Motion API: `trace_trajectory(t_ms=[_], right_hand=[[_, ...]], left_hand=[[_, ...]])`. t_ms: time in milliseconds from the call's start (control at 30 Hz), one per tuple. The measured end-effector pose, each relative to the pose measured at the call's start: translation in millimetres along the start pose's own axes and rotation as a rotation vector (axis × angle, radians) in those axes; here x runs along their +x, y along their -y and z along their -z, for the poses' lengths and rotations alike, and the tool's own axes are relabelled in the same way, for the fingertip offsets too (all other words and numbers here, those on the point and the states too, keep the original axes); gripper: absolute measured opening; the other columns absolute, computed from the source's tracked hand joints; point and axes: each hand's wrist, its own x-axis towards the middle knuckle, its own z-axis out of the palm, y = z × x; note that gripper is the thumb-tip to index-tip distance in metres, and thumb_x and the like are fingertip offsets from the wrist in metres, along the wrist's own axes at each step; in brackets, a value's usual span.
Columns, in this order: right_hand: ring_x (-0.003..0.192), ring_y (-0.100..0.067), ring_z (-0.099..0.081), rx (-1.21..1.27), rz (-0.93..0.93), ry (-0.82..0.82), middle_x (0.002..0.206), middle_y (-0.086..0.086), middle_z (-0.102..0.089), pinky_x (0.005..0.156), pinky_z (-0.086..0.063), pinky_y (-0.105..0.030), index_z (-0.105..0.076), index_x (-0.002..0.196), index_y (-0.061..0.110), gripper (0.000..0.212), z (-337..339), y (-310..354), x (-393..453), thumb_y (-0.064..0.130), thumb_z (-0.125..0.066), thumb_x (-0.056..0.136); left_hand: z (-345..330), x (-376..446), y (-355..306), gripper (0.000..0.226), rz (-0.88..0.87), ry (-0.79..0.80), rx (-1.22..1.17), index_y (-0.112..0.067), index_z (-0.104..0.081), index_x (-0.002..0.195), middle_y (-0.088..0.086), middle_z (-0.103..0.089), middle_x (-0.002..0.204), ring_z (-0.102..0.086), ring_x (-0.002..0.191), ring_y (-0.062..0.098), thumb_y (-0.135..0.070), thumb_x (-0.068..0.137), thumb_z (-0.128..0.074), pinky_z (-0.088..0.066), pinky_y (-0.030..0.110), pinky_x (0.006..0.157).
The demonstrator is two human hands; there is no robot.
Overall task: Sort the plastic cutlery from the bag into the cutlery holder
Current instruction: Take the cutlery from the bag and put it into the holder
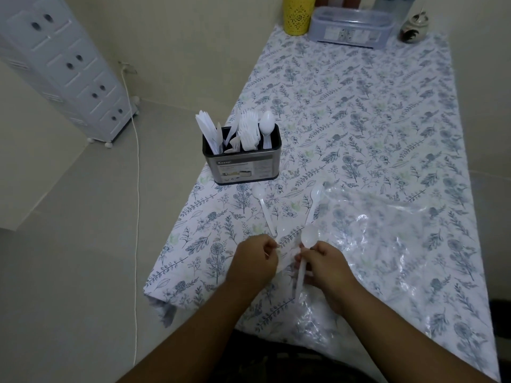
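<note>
A metal cutlery holder (243, 168) stands near the table's left edge, holding white plastic knives at its left, forks in the middle and spoons at its right. The clear plastic bag (387, 244) lies flat on the floral tablecloth. Two white spoons lie loose in front of the holder: one (262, 205) at left, one (313, 201) on the bag's edge. My right hand (326, 268) grips a white spoon (305, 244), bowl pointing away from me. My left hand (253, 261) pinches the end of a white plastic piece beside the left spoon's handle; which piece it holds is unclear.
At the table's far end stand a yellow perforated container (297, 15), a lidded grey plastic box (351, 29) and a small ceramic pot (413, 29). A white drawer cabinet (69, 70) and a power cord (137, 203) are on the floor at left.
</note>
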Motion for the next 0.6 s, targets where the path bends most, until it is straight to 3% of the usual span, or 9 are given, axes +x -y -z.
trace_trajectory(t_ms=[67,133,200,367,433,533,600], right_hand=[[0.072,-0.031,-0.063,0.055,-0.036,0.001,0.083,-0.020,-0.064,0.077,-0.060,-0.057,-0.059,0.111,-0.006,0.017,6,-2,-2,0.001,-0.052,0.097],[0.081,-0.030,-0.063,0.117,-0.066,0.010,0.091,-0.020,-0.061,0.085,-0.058,-0.054,-0.059,0.116,0.002,0.023,9,-3,-4,-0.004,-0.047,0.097],[0.092,-0.033,-0.068,0.155,-0.083,0.003,0.102,-0.022,-0.063,0.089,-0.057,-0.054,-0.057,0.119,0.006,0.025,11,-5,-4,-0.003,-0.046,0.099],[0.102,-0.034,-0.071,0.182,-0.101,-0.020,0.113,-0.021,-0.067,0.094,-0.057,-0.058,-0.057,0.116,0.006,0.021,13,-3,-2,-0.001,-0.045,0.099],[0.100,-0.031,-0.070,0.201,-0.094,0.000,0.110,-0.020,-0.068,0.094,-0.056,-0.057,-0.057,0.114,0.004,0.017,13,-2,-2,0.000,-0.050,0.099],[0.086,-0.031,-0.070,0.183,-0.075,0.053,0.099,-0.021,-0.069,0.079,-0.061,-0.050,-0.058,0.114,-0.003,0.021,14,-3,-2,0.012,-0.059,0.099],[0.082,-0.033,-0.072,0.151,-0.074,0.033,0.095,-0.023,-0.071,0.076,-0.062,-0.051,-0.062,0.109,-0.006,0.020,15,-5,-1,0.011,-0.059,0.099]], left_hand=[[-4,6,7,0.009,0.038,-0.023,0.072,-0.017,-0.064,0.097,-0.008,-0.059,0.084,-0.055,0.074,0.003,-0.016,0.089,-0.068,-0.042,0.011,0.064],[-8,9,11,0.010,0.056,0.013,0.172,-0.017,-0.062,0.096,-0.005,-0.061,0.087,-0.057,0.079,0.009,-0.018,0.089,-0.069,-0.043,0.019,0.068],[-9,9,12,0.007,0.062,0.019,0.206,-0.017,-0.064,0.093,-0.004,-0.064,0.086,-0.060,0.078,0.010,-0.015,0.088,-0.069,-0.045,0.018,0.066],[-10,2,8,0.009,0.161,0.007,-0.029,-0.016,-0.070,0.093,-0.008,-0.067,0.083,-0.062,0.075,0.000,-0.016,0.085,-0.074,-0.044,0.007,0.062],[-11,-2,2,0.013,0.207,0.079,-0.194,-0.017,-0.071,0.095,-0.006,-0.069,0.083,-0.066,0.078,0.006,-0.018,0.084,-0.077,-0.052,0.016,0.065],[-16,-8,-8,0.014,0.208,0.254,-0.324,-0.018,-0.074,0.093,0.000,-0.074,0.081,-0.072,0.078,0.015,-0.018,0.080,-0.080,-0.061,0.031,0.074],[-22,-11,-11,0.012,0.161,0.303,-0.309,-0.019,-0.075,0.090,-0.001,-0.075,0.077,-0.072,0.074,0.010,-0.021,0.079,-0.080,-0.061,0.029,0.075]])
